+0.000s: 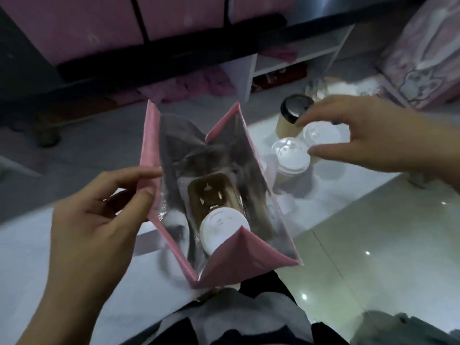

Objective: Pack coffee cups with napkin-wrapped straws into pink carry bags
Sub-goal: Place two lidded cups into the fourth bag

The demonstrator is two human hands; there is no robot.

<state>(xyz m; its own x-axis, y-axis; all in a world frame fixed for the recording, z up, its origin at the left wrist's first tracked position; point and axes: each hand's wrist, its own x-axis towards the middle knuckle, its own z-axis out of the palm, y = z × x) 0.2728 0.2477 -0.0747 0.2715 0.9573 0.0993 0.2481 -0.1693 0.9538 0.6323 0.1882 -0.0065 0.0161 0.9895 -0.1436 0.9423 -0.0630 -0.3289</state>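
A pink carry bag (258, 260) with a silver lining stands open at the centre. Inside it a brown cardboard cup holder (211, 190) carries one white-lidded cup (221, 229) in its near slot. My left hand (99, 215) pinches the bag's left rim between thumb and fingers. My right hand (368, 135) hovers with spread fingers over a white-lidded cup (321, 133) to the right of the bag, holding nothing. A second white-lidded cup (290, 155) stands beside it, and a black-lidded cup (296, 108) stands behind them.
A white surface (336, 195) holds the cups. Printed pink bags (423, 66) lie at the far right. Pink boxes (74, 21) stand along the back, with a white shelf unit (298, 53) beside them. Glossy floor tiles (373, 257) lie at the lower right.
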